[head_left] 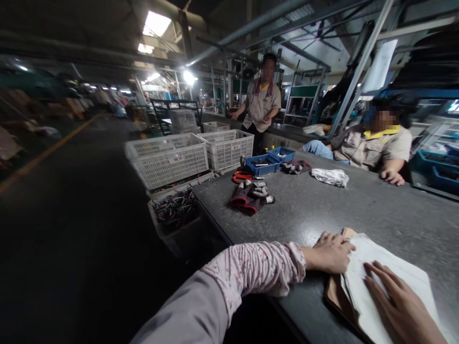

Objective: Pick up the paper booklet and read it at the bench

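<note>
My left hand (328, 253) lies on the near left edge of a stack of white paper sheets (390, 282), fingers curled over the edge and pressing on it. My right hand (398, 301) rests flat on top of the sheets with its fingers stretched out. Under the paper sits a brown board (335, 296), on a dark grey table (322, 210). My left sleeve is pink and patterned.
Dark work gloves (251, 196), red-handled scissors (244, 177), blue trays (268, 161) and a white cloth (330, 177) lie farther along the table. White plastic crates (168, 160) and a wire-filled bin (174, 208) stand to the left. One person sits at the table's right, another stands behind.
</note>
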`<state>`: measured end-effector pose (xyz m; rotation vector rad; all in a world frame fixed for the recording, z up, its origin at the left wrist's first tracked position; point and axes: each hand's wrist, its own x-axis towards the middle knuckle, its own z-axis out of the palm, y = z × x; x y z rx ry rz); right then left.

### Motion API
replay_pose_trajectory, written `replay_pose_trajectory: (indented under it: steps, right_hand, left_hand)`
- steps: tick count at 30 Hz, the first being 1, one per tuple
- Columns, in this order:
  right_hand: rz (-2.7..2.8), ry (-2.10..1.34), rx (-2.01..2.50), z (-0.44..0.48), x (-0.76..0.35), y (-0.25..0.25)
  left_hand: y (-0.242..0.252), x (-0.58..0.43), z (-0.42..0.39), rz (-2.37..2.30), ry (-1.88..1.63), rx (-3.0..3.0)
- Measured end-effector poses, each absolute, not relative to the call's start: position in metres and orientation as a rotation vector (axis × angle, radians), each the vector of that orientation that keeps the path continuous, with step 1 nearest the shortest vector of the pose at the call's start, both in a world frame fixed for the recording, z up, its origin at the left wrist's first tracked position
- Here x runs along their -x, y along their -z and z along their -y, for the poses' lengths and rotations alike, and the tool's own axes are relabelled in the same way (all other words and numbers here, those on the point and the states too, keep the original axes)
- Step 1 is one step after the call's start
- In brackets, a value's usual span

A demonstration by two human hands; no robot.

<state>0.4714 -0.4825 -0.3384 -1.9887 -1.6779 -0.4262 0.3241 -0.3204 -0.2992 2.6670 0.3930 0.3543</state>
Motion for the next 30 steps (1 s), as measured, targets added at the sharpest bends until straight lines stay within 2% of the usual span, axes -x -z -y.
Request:
replay_pose_trajectory:
  steps: [30]
  right_hand:
    - [1.711,0.523,1.962,0.482,-0.468,0.337]
  left_hand:
    - [0.282,-0.317,0.322,-0.352,-0.219,-2.645]
